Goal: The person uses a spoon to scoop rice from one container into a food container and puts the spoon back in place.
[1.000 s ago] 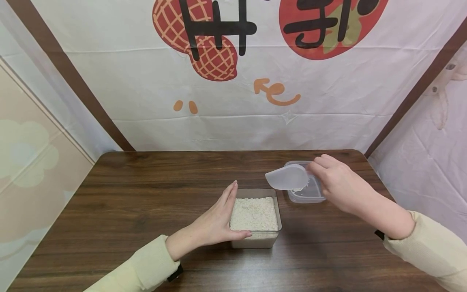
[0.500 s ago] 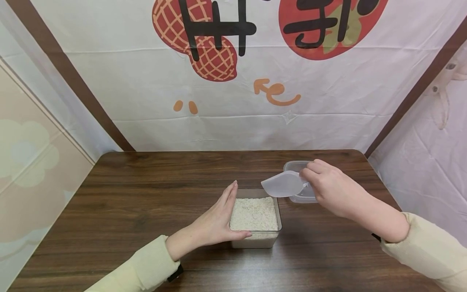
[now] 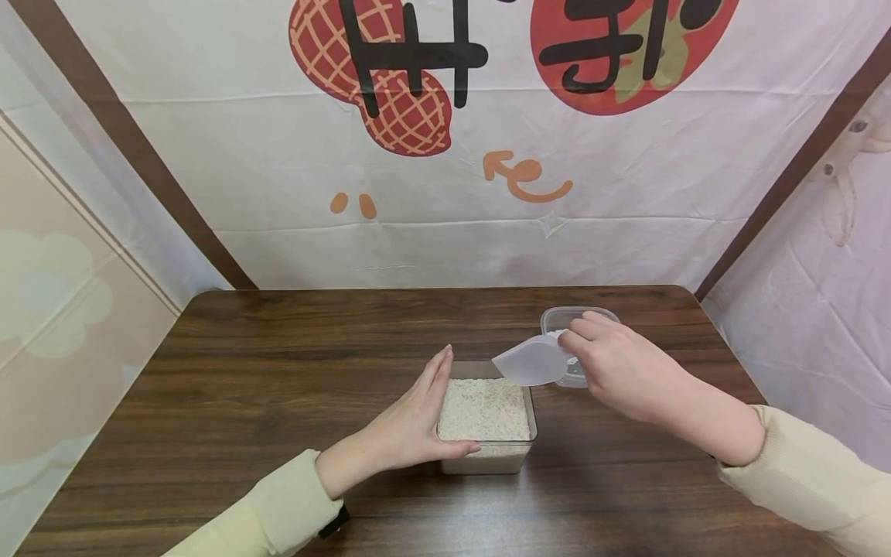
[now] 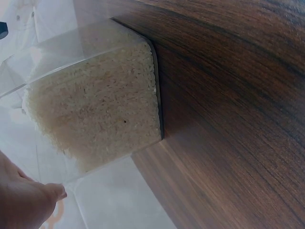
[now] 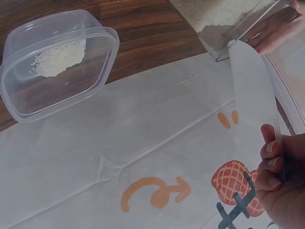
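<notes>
A clear rectangular box of rice (image 3: pixel 485 415) stands on the wooden table (image 3: pixel 278 371); the left wrist view shows its rice-filled side (image 4: pixel 95 105). My left hand (image 3: pixel 411 422) lies flat against the box's left wall, its thumb on the near rim. My right hand (image 3: pixel 616 367) grips a translucent white scoop (image 3: pixel 530 361) above the box's far right corner; the scoop (image 5: pixel 252 86) shows edge-on in the right wrist view. Behind it sits a small clear container (image 3: pixel 578 317), which holds a little rice (image 5: pixel 59 57).
A printed white cloth (image 3: pixel 445 139) hangs behind the table and at its right side. The table's back edge runs just past the small container. Dark wood stretches to the left of the box.
My right hand has carried the scoop left and downward, from over the small container to over the rice box's far right corner. The left hand has stayed put.
</notes>
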A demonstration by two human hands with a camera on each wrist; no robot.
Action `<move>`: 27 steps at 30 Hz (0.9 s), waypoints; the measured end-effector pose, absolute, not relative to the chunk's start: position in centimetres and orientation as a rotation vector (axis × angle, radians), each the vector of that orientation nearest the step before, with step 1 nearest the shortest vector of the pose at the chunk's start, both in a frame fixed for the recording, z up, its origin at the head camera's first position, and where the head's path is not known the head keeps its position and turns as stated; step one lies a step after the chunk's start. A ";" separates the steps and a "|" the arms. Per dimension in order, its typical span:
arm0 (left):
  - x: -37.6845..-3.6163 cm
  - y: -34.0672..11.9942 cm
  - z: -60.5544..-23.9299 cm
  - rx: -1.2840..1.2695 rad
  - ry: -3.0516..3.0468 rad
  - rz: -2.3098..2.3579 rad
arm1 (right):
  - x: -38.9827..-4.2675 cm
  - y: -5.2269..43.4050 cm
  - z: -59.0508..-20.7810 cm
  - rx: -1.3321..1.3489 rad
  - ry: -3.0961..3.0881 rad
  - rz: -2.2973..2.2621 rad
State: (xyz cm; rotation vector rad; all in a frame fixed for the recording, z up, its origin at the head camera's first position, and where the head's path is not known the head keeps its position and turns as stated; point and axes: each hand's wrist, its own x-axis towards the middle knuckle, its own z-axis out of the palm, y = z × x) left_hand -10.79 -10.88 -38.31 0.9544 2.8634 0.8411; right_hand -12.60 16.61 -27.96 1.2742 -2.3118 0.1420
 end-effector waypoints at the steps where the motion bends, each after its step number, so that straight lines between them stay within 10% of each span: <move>1: -10.8 -10.9 -38.3 0.950 2.862 0.840 | -12.6 16.5 -27.9 1.276 -2.316 0.136; 27: -10.8 -10.9 -38.5 0.951 2.861 0.862 | -13.0 14.0 -28.4 1.368 -2.323 -0.135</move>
